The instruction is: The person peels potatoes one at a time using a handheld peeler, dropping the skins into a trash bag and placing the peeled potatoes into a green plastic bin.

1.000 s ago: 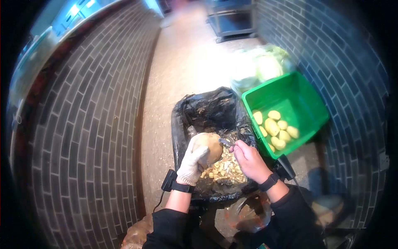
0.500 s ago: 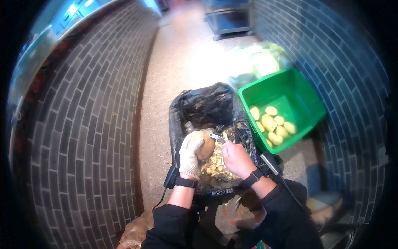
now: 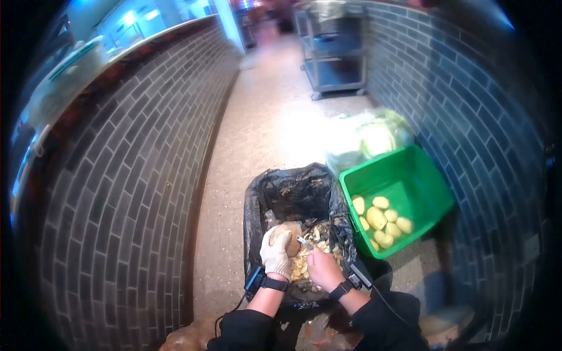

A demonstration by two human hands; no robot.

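My left hand (image 3: 275,253), in a white knit glove, is wrapped round a brown unpeeled potato (image 3: 293,238). Bare and closed, my right hand (image 3: 322,266) grips a peeler (image 3: 303,241), its metal head close beside the potato's right side. Both hands are over a bin lined with a black plastic bag (image 3: 255,202). Pale peelings (image 3: 300,268) lie inside the bin below the hands. To the right, a green crate (image 3: 430,196) holds several peeled yellow potatoes (image 3: 377,219).
Behind the crate, clear bags with pale green vegetables (image 3: 377,137) rest on the floor. A wheeled cart (image 3: 336,64) stands farther back. Brick walls (image 3: 134,158) run along both sides. At the bottom left is a plastic bag (image 3: 187,336) with brownish contents.
The view has tilted up, so the bin, crate and hands appear lower and more of the cart shows. My left hand still holds the potato, and my right hand still holds the peeler.
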